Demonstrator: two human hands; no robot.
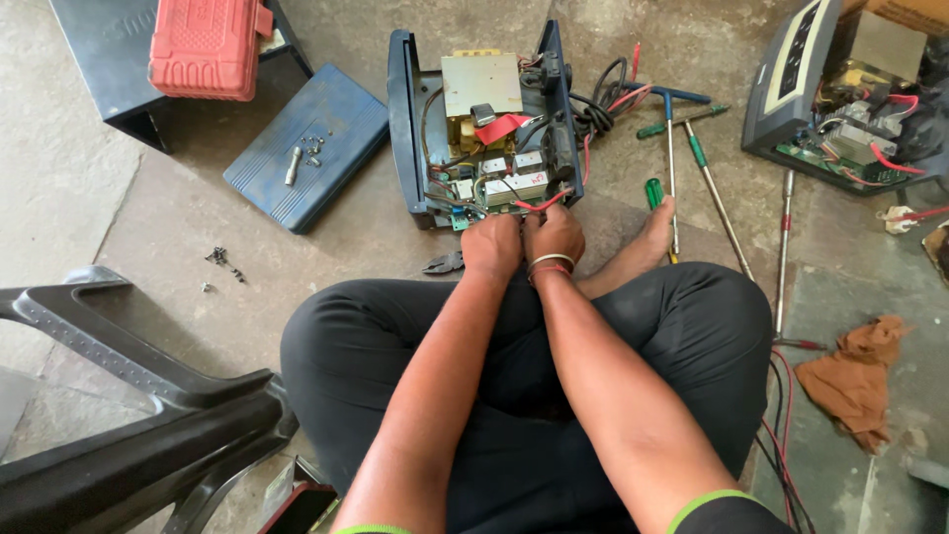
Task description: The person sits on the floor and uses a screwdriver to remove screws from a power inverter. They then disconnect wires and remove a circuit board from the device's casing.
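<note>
- Left hand point(491, 247): fingers curled under and pressed together at the near edge of the opened dark blue device case point(399, 119). Whether they pinch anything cannot be told; the fingertips are hidden behind the knuckles.
- Right hand point(555, 235): touching the left hand, fingers likewise curled down at the same edge, beside a red wire point(542, 205) that loops out of the case. Grip on the wire cannot be confirmed. Bangles and a red thread sit at this wrist.
- The device case lies open on the stone floor just ahead of the hands, in front of the crossed legs. Inside: a yellowish transformer block point(480, 84), a red tag, white components on a green circuit board point(504, 186), and a bundle of black and red cables spilling out to the right.
- Pliers point(443, 263) lie on the floor just left of the left hand.
- Green-handled screwdrivers point(654, 191) and long-shafted tools lie to the right of the case, one near the bare foot point(654, 235).
- A flat blue box point(341, 124) to the left of the case carries loose screws and a small metal cylinder; more screws are scattered on the floor nearby.
- A red tool case point(206, 44) rests on a black box at upper left.
- A second opened unit point(835, 94) sits at upper right; a brown rag point(858, 376) lies at right.
- A dark plastic chair point(129, 396) lies at lower left.
</note>
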